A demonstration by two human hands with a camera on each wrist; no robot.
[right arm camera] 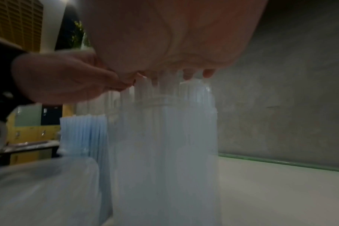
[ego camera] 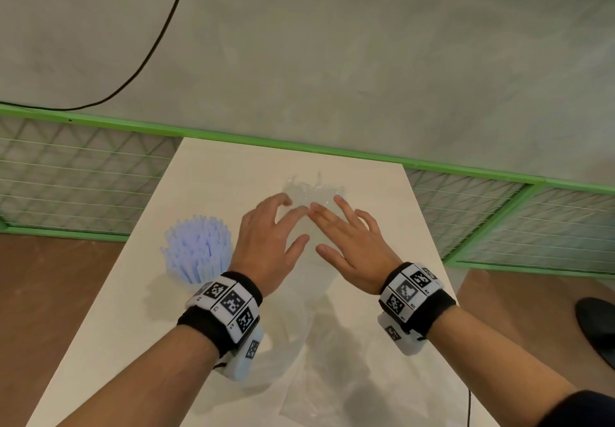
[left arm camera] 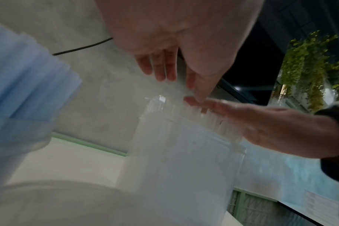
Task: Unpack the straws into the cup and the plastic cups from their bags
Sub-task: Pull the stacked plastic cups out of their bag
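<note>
Head cam: we've got both hands over a tall stack of clear cups (ego camera: 312, 193) mid-table. Left hand (ego camera: 269, 240) and right hand (ego camera: 349, 243) splayed, fingers loose, gripping nothing. Blue straws (ego camera: 198, 247) already stand in a cup to the left, a crumpled bag (ego camera: 319, 343) nearer us. Table (ego camera: 206, 167) is pale; green railing (ego camera: 299, 142) and grey wall behind.

Left wrist cam: fingertips (left arm camera: 164, 73) just above the stack's top (left arm camera: 159, 100), blurry.

Right wrist cam: the right hand's fingertips (right arm camera: 208, 73) seem to brush the top. Best steady it w/ flat palms, gently; tall stacks tip.
</note>
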